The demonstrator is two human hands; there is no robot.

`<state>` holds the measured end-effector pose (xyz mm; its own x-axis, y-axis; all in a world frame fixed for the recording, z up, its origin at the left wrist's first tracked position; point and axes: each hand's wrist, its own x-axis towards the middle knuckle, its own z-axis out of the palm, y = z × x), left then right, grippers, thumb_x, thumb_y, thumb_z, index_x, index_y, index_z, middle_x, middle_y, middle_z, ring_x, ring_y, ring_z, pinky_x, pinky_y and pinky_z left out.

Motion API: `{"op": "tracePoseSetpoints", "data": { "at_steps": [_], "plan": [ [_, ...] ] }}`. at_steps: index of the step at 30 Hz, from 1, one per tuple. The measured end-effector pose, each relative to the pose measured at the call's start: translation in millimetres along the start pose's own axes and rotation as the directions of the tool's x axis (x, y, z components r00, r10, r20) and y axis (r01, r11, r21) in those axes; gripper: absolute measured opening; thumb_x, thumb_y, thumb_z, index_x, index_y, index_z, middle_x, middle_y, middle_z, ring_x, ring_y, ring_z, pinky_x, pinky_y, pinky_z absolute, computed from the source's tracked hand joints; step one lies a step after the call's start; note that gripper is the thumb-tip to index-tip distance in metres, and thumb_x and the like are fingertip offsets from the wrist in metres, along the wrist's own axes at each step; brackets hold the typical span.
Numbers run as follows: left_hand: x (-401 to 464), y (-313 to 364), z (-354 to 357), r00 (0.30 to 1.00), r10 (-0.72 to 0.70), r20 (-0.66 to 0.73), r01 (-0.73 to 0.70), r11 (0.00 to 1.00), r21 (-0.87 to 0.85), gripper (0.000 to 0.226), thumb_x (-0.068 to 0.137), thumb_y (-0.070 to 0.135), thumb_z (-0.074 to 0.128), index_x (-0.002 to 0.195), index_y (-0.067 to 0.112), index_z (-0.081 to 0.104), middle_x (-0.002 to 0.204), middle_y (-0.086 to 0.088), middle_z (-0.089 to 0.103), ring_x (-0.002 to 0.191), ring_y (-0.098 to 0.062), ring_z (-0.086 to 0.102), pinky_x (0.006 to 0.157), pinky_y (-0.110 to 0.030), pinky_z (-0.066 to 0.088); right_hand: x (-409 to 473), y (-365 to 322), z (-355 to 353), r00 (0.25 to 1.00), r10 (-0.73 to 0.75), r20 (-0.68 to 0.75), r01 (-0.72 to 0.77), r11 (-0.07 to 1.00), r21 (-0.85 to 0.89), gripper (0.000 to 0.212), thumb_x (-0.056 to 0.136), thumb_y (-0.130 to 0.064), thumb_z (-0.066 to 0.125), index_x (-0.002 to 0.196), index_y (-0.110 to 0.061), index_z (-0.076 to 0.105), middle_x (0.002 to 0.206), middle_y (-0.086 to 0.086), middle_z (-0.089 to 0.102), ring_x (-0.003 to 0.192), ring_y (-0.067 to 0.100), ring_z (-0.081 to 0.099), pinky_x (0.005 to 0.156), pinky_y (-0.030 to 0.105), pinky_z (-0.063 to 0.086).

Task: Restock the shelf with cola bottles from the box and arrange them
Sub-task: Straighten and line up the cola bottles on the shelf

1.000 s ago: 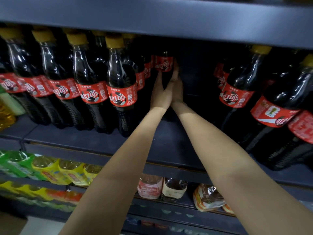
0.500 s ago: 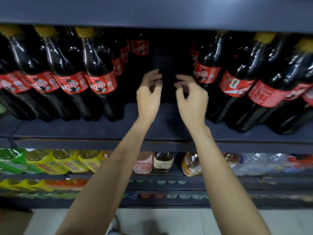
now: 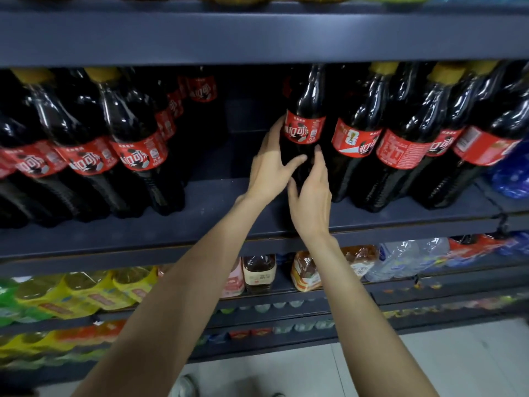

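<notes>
A cola bottle (image 3: 304, 130) at the left end of the right-hand row is now being gripped between both hands, which half a second earlier were hanging empty before the gap. It is being cupped from the left by the left hand (image 3: 270, 170), thumb across its front, and from the right by the right hand (image 3: 310, 196). It is standing upright on the shelf (image 3: 217, 213). Judged from this, arranging is under way: the bare stretch left of the grip is probably being closed.
</notes>
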<state>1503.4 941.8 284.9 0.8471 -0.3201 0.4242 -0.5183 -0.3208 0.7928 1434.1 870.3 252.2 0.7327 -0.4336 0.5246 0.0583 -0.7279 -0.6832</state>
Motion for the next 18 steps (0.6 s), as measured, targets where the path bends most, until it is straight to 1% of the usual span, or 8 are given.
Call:
{"op": "tracePoseSetpoints", "data": {
  "at_steps": [2,4,8,11,13,14,16,18],
  "plan": [
    [-9,-10,-12,0.994,-0.007,-0.108,0.013,0.998,0.055,0.084,0.079,0.035,0.072,0.146,0.03,0.023,0.143,0.0,0.045,0.126,-0.02,0.049,0.099,-0.04,0.048,4,-4,7,0.999,-0.053,0.001,0.053,0.999,0.014,0.077,0.089,-0.013,0.061,0.15,-0.013,0.014,0.134,0.013,0.047,0.121,0.027,0.05,0.088,0.037,0.047],
    [-18,-20,-27,0.975,-0.029,-0.222,0.051,0.995,0.091,0.084,0.075,0.044,0.073,0.143,0.037,0.023,0.139,0.002,0.049,0.12,-0.02,0.054,0.092,-0.044,0.052,13,-8,19,0.99,-0.106,0.093,0.094,0.987,0.131,0.082,0.087,-0.015,0.065,0.15,-0.018,0.013,0.137,0.009,0.048,0.124,0.023,0.05,0.091,0.036,0.047],
    [-18,-38,-60,0.92,-0.106,-0.377,0.138,0.989,0.059,0.082,0.077,0.034,0.072,0.145,0.031,0.026,0.138,-0.001,0.05,0.122,-0.021,0.052,0.092,-0.045,0.051,37,-27,57,0.935,-0.145,0.325,0.016,0.929,0.37,0.084,0.085,-0.008,0.067,0.149,-0.022,0.014,0.139,0.008,0.05,0.125,0.023,0.051,0.1,0.04,0.046],
    [-4,-48,-76,0.918,-0.178,-0.354,0.206,0.978,0.043,0.079,0.087,0.018,0.064,0.151,0.018,0.018,0.148,-0.009,0.039,0.134,-0.025,0.041,0.11,-0.035,0.035,50,-42,89,0.927,-0.173,0.332,0.027,0.916,0.401,0.08,0.084,-0.001,0.061,0.149,-0.019,0.018,0.143,0.008,0.045,0.127,0.025,0.048,0.103,0.043,0.043],
    [4,-49,-79,0.911,-0.236,-0.338,0.262,0.965,0.033,0.077,0.091,0.014,0.058,0.152,0.014,0.01,0.153,-0.01,0.03,0.138,-0.023,0.033,0.104,-0.018,0.025,56,-53,103,0.927,-0.155,0.341,-0.002,0.909,0.416,0.077,0.086,-0.004,0.058,0.15,-0.021,0.018,0.145,0.007,0.044,0.129,0.022,0.046,0.105,0.037,0.041],
    [8,-49,-79,0.904,-0.263,-0.336,0.285,0.958,0.017,0.076,0.092,0.014,0.056,0.152,0.015,0.009,0.154,-0.009,0.028,0.139,-0.022,0.032,0.1,-0.015,0.024,59,-58,108,0.927,-0.14,0.348,-0.023,0.905,0.425,0.075,0.088,-0.008,0.057,0.15,-0.021,0.018,0.145,0.006,0.044,0.129,0.021,0.046,0.104,0.031,0.04],
    [14,-51,-79,0.895,-0.296,-0.334,0.306,0.952,-0.023,0.074,0.092,0.013,0.053,0.152,0.017,0.01,0.153,-0.009,0.029,0.138,-0.023,0.034,0.101,-0.017,0.028,67,-65,116,0.926,-0.122,0.358,-0.056,0.892,0.448,0.067,0.092,-0.015,0.053,0.149,-0.021,0.019,0.145,0.008,0.044,0.128,0.022,0.046,0.098,0.023,0.036],
    [18,-54,-79,0.887,-0.324,-0.329,0.322,0.945,-0.062,0.075,0.091,0.014,0.053,0.152,0.021,0.01,0.151,-0.009,0.034,0.133,-0.025,0.042,0.107,-0.027,0.035,74,-67,119,0.921,-0.112,0.373,-0.076,0.888,0.453,0.062,0.095,-0.018,0.049,0.15,-0.023,0.018,0.145,0.008,0.043,0.128,0.022,0.045,0.098,0.022,0.034]
  ]
}}
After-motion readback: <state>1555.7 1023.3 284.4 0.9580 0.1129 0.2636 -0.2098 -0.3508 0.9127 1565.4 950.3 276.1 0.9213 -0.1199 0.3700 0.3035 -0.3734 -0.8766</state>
